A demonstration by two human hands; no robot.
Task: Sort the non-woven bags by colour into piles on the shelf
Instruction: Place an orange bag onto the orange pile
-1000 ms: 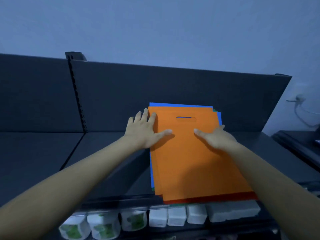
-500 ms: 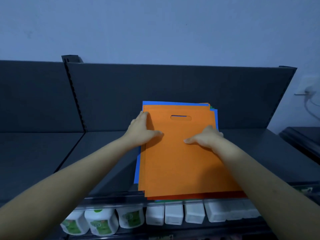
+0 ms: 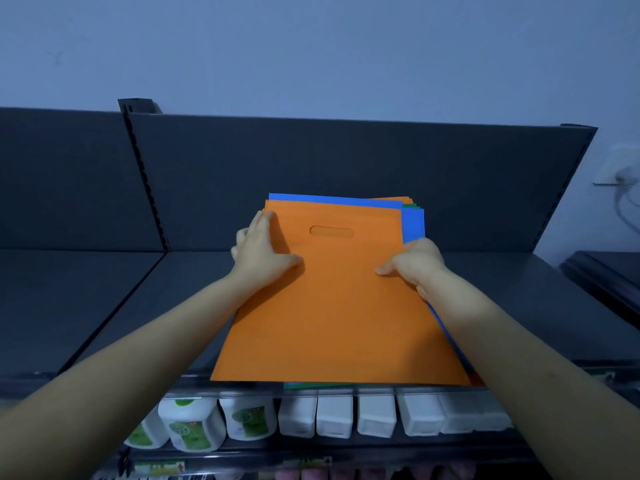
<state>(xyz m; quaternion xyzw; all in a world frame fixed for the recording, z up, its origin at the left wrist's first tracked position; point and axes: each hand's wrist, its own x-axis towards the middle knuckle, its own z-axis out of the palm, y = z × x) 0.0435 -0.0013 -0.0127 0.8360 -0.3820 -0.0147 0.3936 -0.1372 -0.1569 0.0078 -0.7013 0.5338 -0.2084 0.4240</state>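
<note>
1. The orange bag point(image 3: 332, 306) lies on top of a stack on the shelf point(image 3: 138, 306), with blue point(image 3: 414, 225) and green point(image 3: 311, 385) edges showing beneath it.
2. The left hand point(image 3: 259, 258) holds its left edge, thumb spread on top and outer fingers curled over the edge.
3. The right hand point(image 3: 419, 263) pinches its right edge with curled fingers.
4. Bottles point(image 3: 194, 424) stand below.

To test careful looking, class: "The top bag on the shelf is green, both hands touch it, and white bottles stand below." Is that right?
No. The head view shows the top bag is orange, not green. The left hand and right hand touch it on the shelf, with white bottles below.
</note>
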